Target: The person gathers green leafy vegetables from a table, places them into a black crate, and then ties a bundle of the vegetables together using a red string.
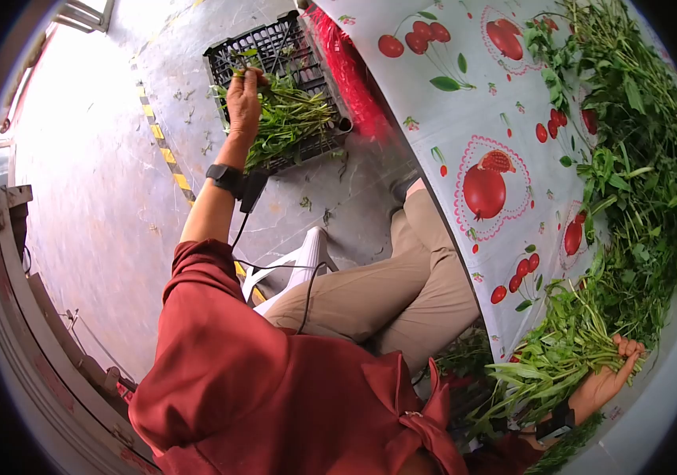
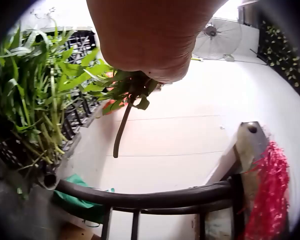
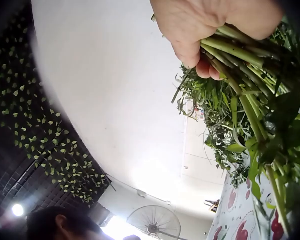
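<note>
My left hand [image 1: 243, 107] reaches out over the black crate [image 1: 218, 67] on the floor and pinches a leafy green sprig [image 2: 135, 89]. Below that hand, in the left wrist view, one bare stem of the sprig hangs down. A pile of cut greens [image 1: 295, 115] lies in the crate, leaves toward the hand. At the table's near right corner my right hand [image 1: 619, 368] grips a bunch of leafy stems [image 1: 568, 336]. The right wrist view shows its fingers curled round the thick stems [image 3: 245, 55], leaves trailing away from them.
A long heap of greens [image 1: 631, 158] lines the right side of the table, on a fruit-print tablecloth [image 1: 425, 103]. Red plastic strands [image 1: 346, 63] hang by the table's far left edge. A white stool [image 1: 303, 257] stands beside the person's legs. Leaf scraps dot the floor.
</note>
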### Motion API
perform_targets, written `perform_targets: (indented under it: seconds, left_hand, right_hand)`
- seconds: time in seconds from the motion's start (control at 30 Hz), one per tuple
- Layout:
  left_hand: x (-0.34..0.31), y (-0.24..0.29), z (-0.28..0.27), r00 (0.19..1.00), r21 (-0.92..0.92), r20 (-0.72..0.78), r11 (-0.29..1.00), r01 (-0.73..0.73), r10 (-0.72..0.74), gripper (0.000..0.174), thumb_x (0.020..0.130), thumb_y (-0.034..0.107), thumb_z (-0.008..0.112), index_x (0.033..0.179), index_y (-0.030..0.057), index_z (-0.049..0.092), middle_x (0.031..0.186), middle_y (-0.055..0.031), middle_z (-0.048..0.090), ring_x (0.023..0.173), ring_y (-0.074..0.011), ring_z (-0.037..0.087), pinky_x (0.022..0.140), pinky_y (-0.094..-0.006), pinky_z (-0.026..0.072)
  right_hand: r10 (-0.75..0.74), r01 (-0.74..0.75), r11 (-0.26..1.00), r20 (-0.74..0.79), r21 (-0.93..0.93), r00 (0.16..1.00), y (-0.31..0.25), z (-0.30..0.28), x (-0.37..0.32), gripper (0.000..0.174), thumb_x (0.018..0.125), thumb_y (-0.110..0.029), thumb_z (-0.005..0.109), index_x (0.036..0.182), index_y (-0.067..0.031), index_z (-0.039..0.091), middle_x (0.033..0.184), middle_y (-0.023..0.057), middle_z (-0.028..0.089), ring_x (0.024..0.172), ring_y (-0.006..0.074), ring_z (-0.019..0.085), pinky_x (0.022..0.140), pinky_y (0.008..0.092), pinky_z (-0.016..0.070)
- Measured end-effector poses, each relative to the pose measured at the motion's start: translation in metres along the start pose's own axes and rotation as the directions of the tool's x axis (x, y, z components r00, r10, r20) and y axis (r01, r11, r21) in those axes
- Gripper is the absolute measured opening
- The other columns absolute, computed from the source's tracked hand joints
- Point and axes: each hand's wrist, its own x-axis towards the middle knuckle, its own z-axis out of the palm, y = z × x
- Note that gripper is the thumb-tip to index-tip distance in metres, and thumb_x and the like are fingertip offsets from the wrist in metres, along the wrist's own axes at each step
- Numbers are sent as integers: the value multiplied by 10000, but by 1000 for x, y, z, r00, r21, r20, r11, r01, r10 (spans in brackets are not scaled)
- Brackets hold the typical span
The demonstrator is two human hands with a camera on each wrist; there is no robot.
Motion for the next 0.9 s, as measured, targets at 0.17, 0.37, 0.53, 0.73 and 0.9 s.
perform_targets:
  seconds: [0.17, 0.37, 0.53, 0.73, 0.9]
  left_hand:
    - [19, 98, 8, 989, -81, 25, 986, -144, 146, 196, 953, 178, 460, 880, 49, 587, 748, 14, 545, 694, -69, 466, 663, -225, 387]
    - [5, 252, 47, 922, -362, 290, 921, -144, 258, 195, 951, 180, 464, 925, 27, 582, 763, 2, 536, 701, -69, 469, 673, -212, 384]
    - [-46, 332, 117, 698, -491, 649, 867, 81, 303, 208, 955, 184, 450, 965, 18, 575, 753, 0, 529, 707, -69, 482, 663, -206, 398]
    - [-116, 370, 216, 231, -408, 899, 904, 128, 372, 248, 959, 239, 453, 957, 25, 579, 747, 17, 522, 712, -55, 465, 658, -193, 381]
    - [-163, 370, 276, 58, -433, 901, 894, 112, 429, 263, 955, 264, 465, 952, 31, 588, 738, 27, 513, 709, -58, 452, 680, -198, 376]
  right_hand:
    - [-41, 44, 998, 82, -42, 996, -4, -16, 7, 38, 947, -82, 425, 963, -54, 405, 810, 20, 352, 776, 154, 362, 851, 344, 342]
    - [-120, 120, 993, -5, -3, 993, -5, 22, 7, 159, 910, -115, 521, 1044, -42, 476, 922, 52, 481, 845, 157, 442, 852, 340, 385]
    - [-252, 251, 963, 9, -98, 968, -1, 59, 2, 103, 867, -87, 562, 948, -25, 548, 798, 37, 510, 741, 131, 473, 763, 290, 403]
    - [-327, 336, 939, 102, -78, 939, 11, 82, 2, 92, 858, -77, 566, 927, -17, 580, 734, 18, 542, 687, 123, 509, 675, 261, 407]
    - [-303, 300, 952, 48, 59, 952, 16, 84, 5, 68, 836, -74, 620, 881, -28, 596, 765, 10, 581, 669, 98, 536, 640, 230, 439]
